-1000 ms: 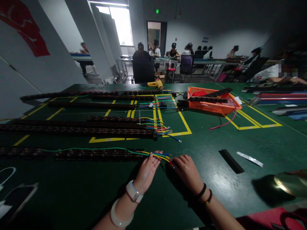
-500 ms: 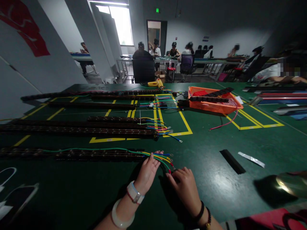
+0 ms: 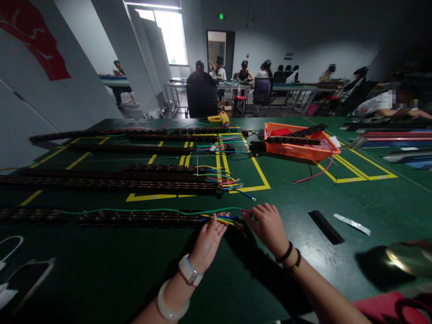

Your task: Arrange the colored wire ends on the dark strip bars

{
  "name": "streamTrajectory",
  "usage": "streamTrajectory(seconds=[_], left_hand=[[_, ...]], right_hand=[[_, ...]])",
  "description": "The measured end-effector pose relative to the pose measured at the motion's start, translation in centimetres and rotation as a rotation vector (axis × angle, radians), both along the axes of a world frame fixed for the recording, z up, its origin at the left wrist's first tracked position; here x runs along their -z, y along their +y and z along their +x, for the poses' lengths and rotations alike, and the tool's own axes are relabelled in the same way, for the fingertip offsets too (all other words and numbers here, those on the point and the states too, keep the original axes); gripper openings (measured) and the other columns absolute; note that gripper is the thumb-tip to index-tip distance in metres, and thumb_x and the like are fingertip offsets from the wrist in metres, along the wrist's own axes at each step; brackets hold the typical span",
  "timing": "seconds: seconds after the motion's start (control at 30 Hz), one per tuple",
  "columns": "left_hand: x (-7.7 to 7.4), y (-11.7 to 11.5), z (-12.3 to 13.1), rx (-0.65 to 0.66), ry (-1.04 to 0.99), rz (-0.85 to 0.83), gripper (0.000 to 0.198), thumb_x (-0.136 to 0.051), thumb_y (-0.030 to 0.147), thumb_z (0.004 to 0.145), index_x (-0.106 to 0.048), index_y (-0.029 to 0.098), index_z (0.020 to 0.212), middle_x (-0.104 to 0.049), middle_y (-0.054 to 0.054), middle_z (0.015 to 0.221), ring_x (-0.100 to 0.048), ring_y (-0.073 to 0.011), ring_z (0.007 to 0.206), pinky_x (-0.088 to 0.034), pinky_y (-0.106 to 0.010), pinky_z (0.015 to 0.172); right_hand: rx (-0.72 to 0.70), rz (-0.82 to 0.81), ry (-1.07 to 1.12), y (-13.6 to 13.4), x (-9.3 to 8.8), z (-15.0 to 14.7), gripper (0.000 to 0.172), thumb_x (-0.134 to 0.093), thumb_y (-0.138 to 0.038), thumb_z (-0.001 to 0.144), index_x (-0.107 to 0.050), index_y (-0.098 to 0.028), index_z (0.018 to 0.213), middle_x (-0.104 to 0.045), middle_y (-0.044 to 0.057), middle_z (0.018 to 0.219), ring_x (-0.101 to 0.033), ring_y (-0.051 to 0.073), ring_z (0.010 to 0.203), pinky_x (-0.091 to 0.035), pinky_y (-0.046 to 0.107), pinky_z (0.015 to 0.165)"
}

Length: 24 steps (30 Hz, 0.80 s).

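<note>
My left hand (image 3: 207,243) is wrapped round the loose ends of several blue, yellow and green wires (image 3: 231,220), which come out of a long black cable harness (image 3: 141,218). Ring terminals show beyond its fingers. My right hand (image 3: 268,229) pinches the red-sleeved end of a green wire (image 3: 222,209), holding it just above the others. That wire runs back to the left along the top of the harness. The terminal at its tip is hidden by my right fingers.
More black harnesses (image 3: 111,182) lie across the green table (image 3: 290,279). An orange basket (image 3: 300,150) and a yellow heat gun (image 3: 220,119) are farther back. On the right lie a black strip (image 3: 326,227), a white strip (image 3: 353,223) and a shiny rounded object (image 3: 411,258). Several people sit beyond.
My right hand has moved up and away from me, carrying the green wire's red end from below the bundle to above it. My left hand stays at the wires.
</note>
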<state>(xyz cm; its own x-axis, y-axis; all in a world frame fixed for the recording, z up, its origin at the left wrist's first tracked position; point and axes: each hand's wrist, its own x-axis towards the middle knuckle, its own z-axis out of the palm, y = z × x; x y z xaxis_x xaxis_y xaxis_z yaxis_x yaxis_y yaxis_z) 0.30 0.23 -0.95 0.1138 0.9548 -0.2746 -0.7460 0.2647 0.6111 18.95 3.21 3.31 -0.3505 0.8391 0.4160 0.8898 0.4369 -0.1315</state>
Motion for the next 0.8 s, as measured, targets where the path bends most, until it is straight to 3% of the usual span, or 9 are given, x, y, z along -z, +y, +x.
streamTrajectory(seconds=[0.17,0.33,0.53,0.8], left_hand=[[0.2,0.1,-0.1,-0.001,0.018,-0.025,0.022,-0.058,0.031,0.084,-0.066,0.014,0.097,-0.065,-0.014,0.117,-0.051,-0.0245,0.121,-0.028,-0.043,0.111],[0.3,0.2,-0.2,0.012,0.027,-0.023,0.022,-0.056,0.03,0.086,-0.065,0.014,0.097,-0.065,-0.013,0.118,-0.052,-0.0242,0.121,-0.029,-0.043,0.11],[0.0,0.3,-0.2,0.021,0.011,-0.027,0.021,-0.056,0.028,0.086,-0.065,0.013,0.096,-0.065,-0.014,0.117,-0.052,-0.0241,0.12,-0.03,-0.042,0.11],[-0.4,0.4,-0.4,0.039,-0.016,-0.04,0.018,-0.057,0.025,0.085,-0.066,0.014,0.096,-0.064,-0.013,0.117,-0.05,-0.0239,0.122,-0.029,-0.042,0.111]], right_hand=[[-0.034,-0.05,-0.079,4.4,1.5,0.0,0.032,-0.05,-0.039,0.091,-0.061,-0.019,0.068,-0.061,0.004,0.068,-0.049,0.018,0.071,-0.028,0.031,0.067],[-0.043,-0.061,-0.083,6.7,3.6,-0.7,0.035,-0.046,-0.041,0.093,-0.062,-0.019,0.071,-0.063,0.005,0.073,-0.051,0.018,0.074,-0.03,0.031,0.07],[-0.043,-0.079,-0.123,7.4,4.9,-0.9,0.038,-0.045,-0.043,0.093,-0.061,-0.018,0.069,-0.064,0.004,0.072,-0.052,0.018,0.073,-0.03,0.03,0.071],[-0.082,-0.07,-0.135,6.6,5.0,-0.2,0.042,-0.044,-0.045,0.093,-0.058,-0.019,0.063,-0.062,0.003,0.065,-0.049,0.016,0.067,-0.027,0.03,0.068]])
